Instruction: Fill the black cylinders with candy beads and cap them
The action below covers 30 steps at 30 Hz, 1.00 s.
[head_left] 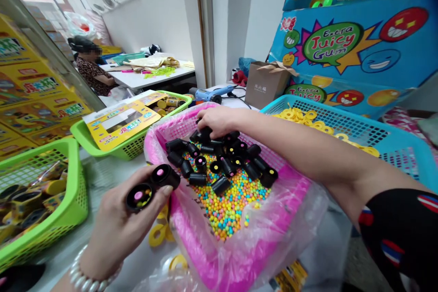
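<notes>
Nearest, two black tubes (152,187) are grasped side by side in the left hand (116,223), their open ends turned up so that pink and coloured sweets are seen inside; a pearl bracelet (85,280) is worn at its wrist. Just beneath its fingertips, loose yellow rings (157,235) are scattered on the table. To its left a green basket (73,200) of packed items is set. To its right, a pink basket (239,255) lined with clear plastic is filled with coloured candy balls (229,200), on which a pile of black tubes (222,164) is heaped. The right hand (215,121) is curled over the pile's far edge, touching tubes; whether one is gripped cannot be told. Beyond that hand, a blue basket (393,146), a cardboard box (265,84) and a seated person (92,73) are seen.
</notes>
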Each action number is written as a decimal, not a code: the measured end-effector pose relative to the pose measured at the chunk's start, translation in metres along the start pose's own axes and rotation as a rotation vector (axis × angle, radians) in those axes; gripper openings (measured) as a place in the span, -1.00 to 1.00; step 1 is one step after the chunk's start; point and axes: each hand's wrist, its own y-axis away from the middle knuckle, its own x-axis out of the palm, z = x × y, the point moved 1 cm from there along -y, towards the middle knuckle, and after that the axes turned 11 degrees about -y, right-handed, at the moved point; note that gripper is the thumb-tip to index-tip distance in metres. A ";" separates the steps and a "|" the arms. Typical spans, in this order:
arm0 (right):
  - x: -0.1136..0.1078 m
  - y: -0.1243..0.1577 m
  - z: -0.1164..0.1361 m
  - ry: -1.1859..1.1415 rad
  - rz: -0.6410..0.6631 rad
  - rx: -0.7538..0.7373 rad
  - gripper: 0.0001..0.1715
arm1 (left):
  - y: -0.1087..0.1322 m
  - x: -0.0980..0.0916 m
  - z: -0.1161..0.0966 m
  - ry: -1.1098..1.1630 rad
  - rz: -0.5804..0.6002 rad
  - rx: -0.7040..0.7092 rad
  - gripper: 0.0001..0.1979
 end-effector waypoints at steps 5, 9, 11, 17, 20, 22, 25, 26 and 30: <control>-0.014 0.021 -0.001 -0.046 -0.060 -0.066 -0.39 | 0.001 0.000 -0.002 0.008 0.004 -0.006 -0.76; 0.001 0.046 0.042 -0.163 0.022 -0.285 -0.39 | 0.000 0.001 -0.003 0.013 -0.008 -0.017 -0.76; 0.014 0.055 0.057 -0.155 0.085 -0.357 -0.42 | 0.000 0.002 -0.003 0.012 -0.010 -0.004 -0.74; 0.018 0.058 0.056 -0.069 -0.099 -0.227 -0.67 | 0.001 0.004 -0.002 0.009 -0.018 0.089 -0.73; 0.001 0.060 0.075 -0.278 -0.269 -0.260 -0.65 | 0.002 0.005 -0.004 0.055 0.003 0.130 -0.74; -0.006 0.064 0.098 -0.430 -0.337 -0.333 -0.57 | 0.003 0.006 -0.006 0.093 -0.017 0.151 -0.73; -0.003 0.071 0.130 -0.545 -0.365 -0.412 -0.56 | 0.006 0.009 -0.009 0.134 -0.034 0.160 -0.78; 0.001 0.073 0.137 -0.565 -0.397 -0.406 -0.58 | 0.007 0.010 -0.009 0.147 -0.033 0.156 -0.81; 0.027 0.079 0.144 -0.721 -0.553 -0.266 -0.61 | 0.009 0.015 -0.009 0.219 -0.047 0.145 -0.79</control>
